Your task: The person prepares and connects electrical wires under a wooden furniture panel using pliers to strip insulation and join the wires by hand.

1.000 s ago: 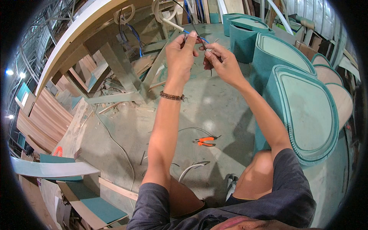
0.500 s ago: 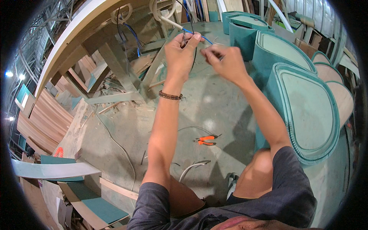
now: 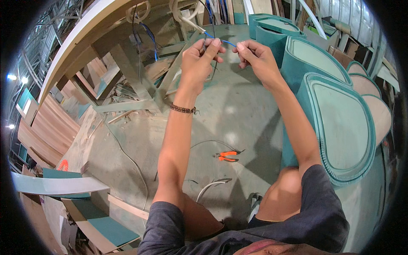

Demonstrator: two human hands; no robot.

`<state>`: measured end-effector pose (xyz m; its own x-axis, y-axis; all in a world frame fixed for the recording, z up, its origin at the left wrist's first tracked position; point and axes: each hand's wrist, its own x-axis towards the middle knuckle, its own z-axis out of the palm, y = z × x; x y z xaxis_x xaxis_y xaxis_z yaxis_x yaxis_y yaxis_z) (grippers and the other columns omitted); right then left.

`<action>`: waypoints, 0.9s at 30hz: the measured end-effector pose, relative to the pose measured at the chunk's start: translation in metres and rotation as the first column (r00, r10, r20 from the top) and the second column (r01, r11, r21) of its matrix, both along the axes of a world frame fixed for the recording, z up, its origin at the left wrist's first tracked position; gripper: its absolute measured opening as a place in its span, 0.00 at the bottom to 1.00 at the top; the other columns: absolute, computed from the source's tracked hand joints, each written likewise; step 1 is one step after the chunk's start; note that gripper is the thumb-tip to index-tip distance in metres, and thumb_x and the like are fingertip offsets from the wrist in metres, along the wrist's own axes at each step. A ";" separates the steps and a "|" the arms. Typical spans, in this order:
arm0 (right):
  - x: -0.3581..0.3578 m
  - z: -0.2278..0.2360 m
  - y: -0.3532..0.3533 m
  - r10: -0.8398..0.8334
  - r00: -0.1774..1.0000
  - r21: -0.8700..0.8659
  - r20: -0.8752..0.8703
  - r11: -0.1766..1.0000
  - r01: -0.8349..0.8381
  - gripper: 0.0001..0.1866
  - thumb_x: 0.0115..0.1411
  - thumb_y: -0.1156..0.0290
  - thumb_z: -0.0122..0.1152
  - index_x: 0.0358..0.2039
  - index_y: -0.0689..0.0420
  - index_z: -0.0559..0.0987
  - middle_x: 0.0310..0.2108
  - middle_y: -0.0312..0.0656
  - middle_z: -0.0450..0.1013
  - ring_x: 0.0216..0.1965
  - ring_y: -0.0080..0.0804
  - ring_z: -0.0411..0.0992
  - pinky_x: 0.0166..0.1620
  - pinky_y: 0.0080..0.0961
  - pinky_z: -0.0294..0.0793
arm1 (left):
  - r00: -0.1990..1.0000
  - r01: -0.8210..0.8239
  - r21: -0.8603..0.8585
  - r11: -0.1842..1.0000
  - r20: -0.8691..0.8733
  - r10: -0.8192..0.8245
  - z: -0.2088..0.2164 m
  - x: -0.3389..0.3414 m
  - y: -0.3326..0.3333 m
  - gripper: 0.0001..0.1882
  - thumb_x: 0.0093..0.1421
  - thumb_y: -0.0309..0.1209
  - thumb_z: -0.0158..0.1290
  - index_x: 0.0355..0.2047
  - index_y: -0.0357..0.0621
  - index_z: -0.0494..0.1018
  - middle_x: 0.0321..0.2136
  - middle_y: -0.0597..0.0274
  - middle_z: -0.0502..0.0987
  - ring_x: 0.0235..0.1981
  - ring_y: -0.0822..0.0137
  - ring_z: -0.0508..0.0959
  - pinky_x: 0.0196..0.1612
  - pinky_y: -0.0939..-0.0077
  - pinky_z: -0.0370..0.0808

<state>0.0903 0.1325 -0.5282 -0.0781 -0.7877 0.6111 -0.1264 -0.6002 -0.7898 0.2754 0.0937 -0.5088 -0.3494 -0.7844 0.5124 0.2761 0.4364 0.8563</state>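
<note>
My left hand (image 3: pixel 199 61) pinches a blue wire (image 3: pixel 228 42) between thumb and finger. That wire comes out of a white-sheathed cable (image 3: pixel 191 24), which hangs from the wooden frame above. A dark wire (image 3: pixel 213 27) runs down past the same fingers. At the wire's free end, my right hand (image 3: pixel 255 59) has its thumb and forefinger closed on it. Both hands are raised, a short gap apart. Orange-handled pliers (image 3: pixel 227 156) lie on the floor below, between my arms.
A curved wooden frame (image 3: pixel 89 38) with a brace rises at the left. Green rounded panels (image 3: pixel 340 123) stand along the right. Cable offcuts (image 3: pixel 210 185) and a long thin cable (image 3: pixel 127 157) lie on the floor. Wooden boards (image 3: pixel 51 127) are stacked far left.
My right hand was blurred in motion and bent inward; now it is steady and pinches the blue wire's end. The left hand keeps its hold on the wire.
</note>
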 end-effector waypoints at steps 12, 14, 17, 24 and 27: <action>0.012 0.018 0.006 -0.296 0.954 -0.197 0.057 0.933 0.301 0.16 0.67 0.61 0.57 0.33 0.63 0.79 0.23 0.31 0.70 0.27 0.17 0.64 0.32 0.18 0.64 | 0.989 -0.007 -0.071 0.997 0.149 0.017 0.010 0.007 0.009 0.12 0.65 0.35 0.56 0.39 0.39 0.72 0.30 0.63 0.77 0.31 0.73 0.80 0.24 0.83 0.70; 0.011 0.021 0.009 -0.297 0.954 -0.182 0.032 0.937 0.298 0.16 0.67 0.61 0.57 0.33 0.63 0.79 0.23 0.32 0.71 0.27 0.18 0.65 0.33 0.18 0.66 | 0.990 0.074 -0.020 0.997 0.125 -0.071 0.011 0.007 0.009 0.12 0.66 0.35 0.54 0.40 0.37 0.70 0.29 0.62 0.76 0.32 0.69 0.81 0.27 0.80 0.75; 0.008 0.026 0.015 -0.244 0.970 -0.139 -0.016 0.961 0.239 0.16 0.67 0.61 0.57 0.34 0.63 0.79 0.24 0.34 0.73 0.28 0.19 0.68 0.34 0.18 0.68 | 0.989 0.089 -0.041 0.995 0.126 -0.083 0.013 0.004 0.011 0.12 0.66 0.34 0.53 0.40 0.35 0.69 0.29 0.60 0.75 0.33 0.65 0.83 0.29 0.76 0.79; -0.001 0.030 0.025 -0.084 0.984 -0.016 -0.156 0.996 0.082 0.16 0.67 0.61 0.57 0.36 0.64 0.78 0.29 0.39 0.77 0.33 0.24 0.73 0.38 0.23 0.72 | 0.987 0.076 -0.041 0.996 0.147 -0.069 0.017 0.008 0.015 0.14 0.66 0.35 0.53 0.42 0.35 0.69 0.30 0.59 0.76 0.34 0.64 0.83 0.30 0.74 0.81; -0.001 0.026 0.021 -0.222 0.957 -0.104 -0.188 0.973 0.206 0.14 0.66 0.62 0.58 0.35 0.62 0.79 0.28 0.40 0.77 0.34 0.25 0.73 0.39 0.25 0.72 | 0.983 0.144 0.009 0.990 0.114 -0.144 0.020 0.010 0.017 0.15 0.65 0.37 0.55 0.41 0.36 0.71 0.30 0.60 0.76 0.34 0.66 0.82 0.30 0.75 0.81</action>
